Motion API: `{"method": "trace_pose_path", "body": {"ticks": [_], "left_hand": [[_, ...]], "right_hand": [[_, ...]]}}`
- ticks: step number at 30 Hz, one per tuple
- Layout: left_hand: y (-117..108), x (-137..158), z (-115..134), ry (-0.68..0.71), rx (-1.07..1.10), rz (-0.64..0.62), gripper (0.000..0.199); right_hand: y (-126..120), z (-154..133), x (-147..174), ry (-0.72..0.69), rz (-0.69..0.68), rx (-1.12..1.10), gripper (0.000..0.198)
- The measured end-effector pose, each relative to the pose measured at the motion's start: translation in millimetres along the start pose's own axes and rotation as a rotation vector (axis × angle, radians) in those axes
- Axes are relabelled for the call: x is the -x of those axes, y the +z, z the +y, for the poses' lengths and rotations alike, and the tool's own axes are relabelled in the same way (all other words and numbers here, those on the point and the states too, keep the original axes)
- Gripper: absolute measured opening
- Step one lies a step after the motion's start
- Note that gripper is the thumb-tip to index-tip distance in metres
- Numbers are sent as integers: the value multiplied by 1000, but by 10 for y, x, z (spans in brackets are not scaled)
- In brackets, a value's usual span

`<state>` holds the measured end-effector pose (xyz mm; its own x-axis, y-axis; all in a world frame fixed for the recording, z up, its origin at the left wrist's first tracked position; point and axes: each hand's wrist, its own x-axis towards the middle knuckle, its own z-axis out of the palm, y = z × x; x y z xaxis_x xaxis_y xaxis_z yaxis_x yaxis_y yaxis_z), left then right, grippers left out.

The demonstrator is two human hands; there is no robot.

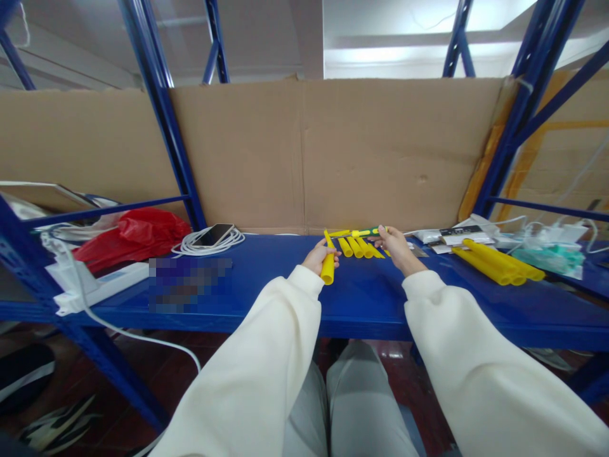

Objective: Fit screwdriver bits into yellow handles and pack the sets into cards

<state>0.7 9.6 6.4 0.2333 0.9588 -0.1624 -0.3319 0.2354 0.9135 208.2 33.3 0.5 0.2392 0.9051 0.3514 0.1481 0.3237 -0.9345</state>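
My left hand (318, 257) is closed around a yellow plastic tube (328, 271), whose wider open end points down toward me. In my right hand (392, 243) is a screwdriver with a green and yellow handle (368, 233). Its thin shaft points left, toward the upper part of the held tube; whether the tip touches it I cannot tell. Behind and between my hands, several more yellow tubes (355, 247) lie side by side on the blue shelf top (271, 279).
Three or so longer yellow tubes (495, 263) lie at the right, beside a teal plastic bag (549, 259) and white packets. On the left are a phone (214, 235) on a coiled white cable (188, 246), a red bag (137, 235) and a white power strip (114, 285). Cardboard (380, 152) stands behind.
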Motion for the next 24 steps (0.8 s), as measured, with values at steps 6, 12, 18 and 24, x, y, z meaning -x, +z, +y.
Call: {"method": "trace_pose_path", "body": {"ticks": [6,12,18,24], "left_hand": [[6,8,7,1,-7,-6,72],[18,25,15,-1,-28,-11,70],[22,31,20,-1,-41,-15,68],[8,24,29,1,17,-45,65]], "right_hand": [[-3,-3,-17,26,17,-36,32],[13,-24,0,47,33,-100,33],[19,-27,7,48,36,-157,29],[6,-19,6,24,2,-188,29]]}}
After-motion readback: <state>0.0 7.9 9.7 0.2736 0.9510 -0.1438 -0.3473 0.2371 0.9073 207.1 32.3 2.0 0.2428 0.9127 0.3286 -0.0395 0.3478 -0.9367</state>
